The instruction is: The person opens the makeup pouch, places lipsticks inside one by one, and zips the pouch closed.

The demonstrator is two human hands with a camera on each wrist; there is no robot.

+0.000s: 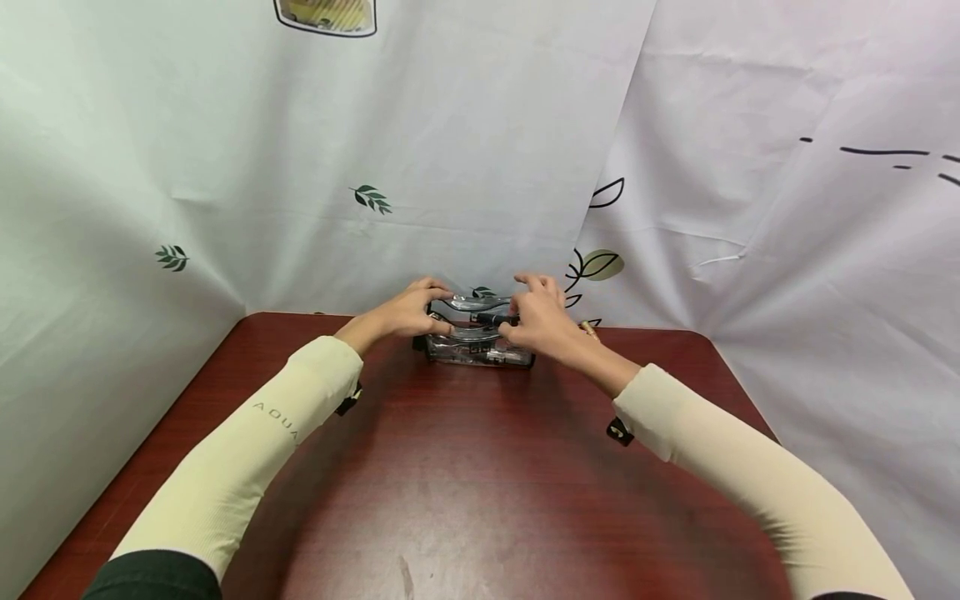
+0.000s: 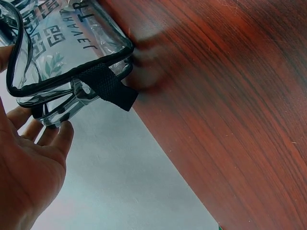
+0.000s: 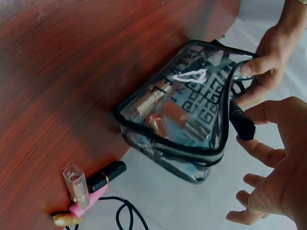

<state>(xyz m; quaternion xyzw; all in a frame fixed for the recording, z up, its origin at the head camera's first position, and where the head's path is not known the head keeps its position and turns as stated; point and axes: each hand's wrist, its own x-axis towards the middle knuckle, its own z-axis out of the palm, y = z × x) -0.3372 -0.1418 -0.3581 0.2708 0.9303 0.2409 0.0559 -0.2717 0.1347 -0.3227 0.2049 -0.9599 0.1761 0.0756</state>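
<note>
A clear cosmetic bag with black edging (image 1: pixel 480 358) stands at the table's back edge, its mouth spread. My left hand (image 1: pixel 408 311) holds the bag's left end, the thumb on the near rim and fingers at the far rim. In the left wrist view, the fingertips of this hand (image 2: pixel 38 163) lie along the bag's side (image 2: pixel 72 76), near a black fabric tab (image 2: pixel 108 86). Between thumb and finger, my right hand (image 3: pixel 283 163) pinches a black lipstick tube (image 3: pixel 242 123) at the bag's mouth. Through the clear wall show a gold lipstick (image 3: pixel 151 101) and other tubes.
Right of the bag lie a clear-capped lipstick (image 3: pixel 76 184), a black tube (image 3: pixel 108 175), a pink item (image 3: pixel 88 203), a gold-coloured piece (image 3: pixel 67 220) and a looped black cord (image 3: pixel 129 206). White printed cloth (image 1: pixel 480 150) hangs behind the reddish-brown table (image 1: pixel 480 483).
</note>
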